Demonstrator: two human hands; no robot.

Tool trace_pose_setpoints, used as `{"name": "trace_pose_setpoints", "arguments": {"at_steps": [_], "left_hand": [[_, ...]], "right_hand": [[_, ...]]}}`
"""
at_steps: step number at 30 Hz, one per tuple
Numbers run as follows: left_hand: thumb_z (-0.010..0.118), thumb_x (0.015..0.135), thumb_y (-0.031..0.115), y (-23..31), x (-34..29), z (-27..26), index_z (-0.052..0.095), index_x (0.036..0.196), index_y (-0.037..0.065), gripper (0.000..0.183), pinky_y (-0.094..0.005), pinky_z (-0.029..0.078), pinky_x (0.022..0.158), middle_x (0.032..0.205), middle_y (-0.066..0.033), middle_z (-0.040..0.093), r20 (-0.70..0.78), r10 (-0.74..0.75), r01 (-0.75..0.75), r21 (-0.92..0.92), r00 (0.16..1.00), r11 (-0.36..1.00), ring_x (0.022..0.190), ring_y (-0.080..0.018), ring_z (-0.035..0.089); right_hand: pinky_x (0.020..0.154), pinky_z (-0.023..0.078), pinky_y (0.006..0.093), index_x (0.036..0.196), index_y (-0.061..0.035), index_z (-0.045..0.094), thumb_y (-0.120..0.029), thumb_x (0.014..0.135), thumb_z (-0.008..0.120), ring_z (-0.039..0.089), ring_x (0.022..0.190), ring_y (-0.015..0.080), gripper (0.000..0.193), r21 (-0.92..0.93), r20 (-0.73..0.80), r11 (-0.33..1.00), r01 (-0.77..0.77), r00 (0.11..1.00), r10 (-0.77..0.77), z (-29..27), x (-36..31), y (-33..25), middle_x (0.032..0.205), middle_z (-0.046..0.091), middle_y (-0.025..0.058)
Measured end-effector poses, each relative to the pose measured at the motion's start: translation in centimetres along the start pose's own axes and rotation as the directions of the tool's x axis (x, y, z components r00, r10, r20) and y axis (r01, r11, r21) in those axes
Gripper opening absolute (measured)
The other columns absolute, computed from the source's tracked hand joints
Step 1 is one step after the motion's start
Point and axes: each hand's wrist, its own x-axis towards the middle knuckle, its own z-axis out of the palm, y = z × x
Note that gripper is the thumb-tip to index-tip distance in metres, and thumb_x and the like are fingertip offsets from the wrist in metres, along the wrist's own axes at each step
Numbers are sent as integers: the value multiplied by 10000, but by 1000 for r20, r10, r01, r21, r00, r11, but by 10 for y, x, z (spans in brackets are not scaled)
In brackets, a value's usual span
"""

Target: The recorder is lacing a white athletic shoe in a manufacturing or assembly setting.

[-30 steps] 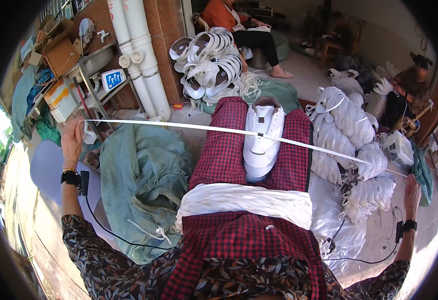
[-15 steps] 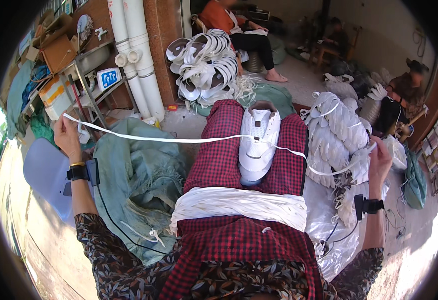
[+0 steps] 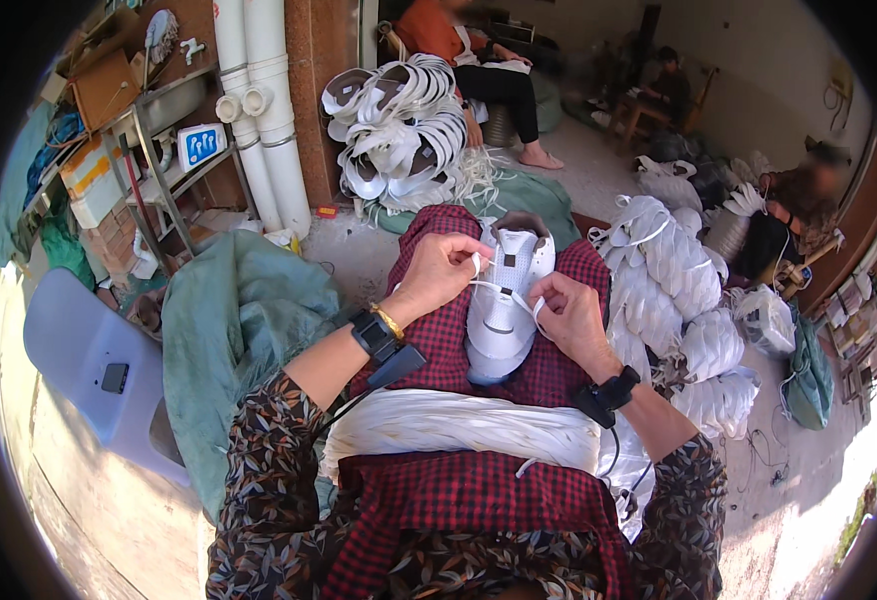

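Note:
A white sneaker (image 3: 499,338) rests on my lap between my thighs, its toe toward me and its tongue upright. A white shoelace (image 3: 486,285) runs across the tongue through the small dark loop at its middle. On the left of the shoe, my left hand (image 3: 441,275) pinches the lace by the tongue's edge. My right hand (image 3: 571,318) pinches the lace on the other side, close to the shoe's right edge. A thick bundle of white laces (image 3: 464,435) lies across my lap, over a red and black checked apron (image 3: 479,492).
Green sacking (image 3: 249,315) and a pale plastic chair (image 3: 89,350) are at my left. White shoe uppers stand stacked (image 3: 399,135) ahead, with more bundles (image 3: 664,265) at the right. White pipes (image 3: 269,110) rise beside a cluttered metal rack (image 3: 164,175). Several people sit farther back.
Both hands have come inward from wide apart to the shoe's two sides. The lace, stretched out broadly before, now shows only as a short span over the tongue.

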Motion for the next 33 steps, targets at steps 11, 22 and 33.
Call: {"name": "trace_pose_setpoints", "arguments": {"at_steps": [11,22,33], "left_hand": [[674,886,22,5,-30,4,703,914,-36,71,-235,481,571,754,-32,691,26,-17,15,66,1000,998,662,-41,605],[675,882,27,-1,-31,7,679,921,-19,60,-225,475,571,737,-22,685,-17,-10,11,86,1000,996,644,-46,607],[670,879,17,-3,-30,8,673,914,-13,46,-224,488,609,784,-17,691,-18,-36,37,63,999,997,690,-45,618]], "right_hand": [[584,491,238,846,-7,682,33,813,663,615,611,67,55,-33,-85,999,-4,996,1,5,-3,1,721,681,25],[581,484,255,840,-18,650,44,792,666,606,619,82,81,-1,-164,1000,10,986,-10,5,-2,0,706,659,32],[578,473,270,824,-29,623,27,779,696,588,629,118,102,-12,-118,996,84,989,-85,7,0,-2,709,608,38]]}}
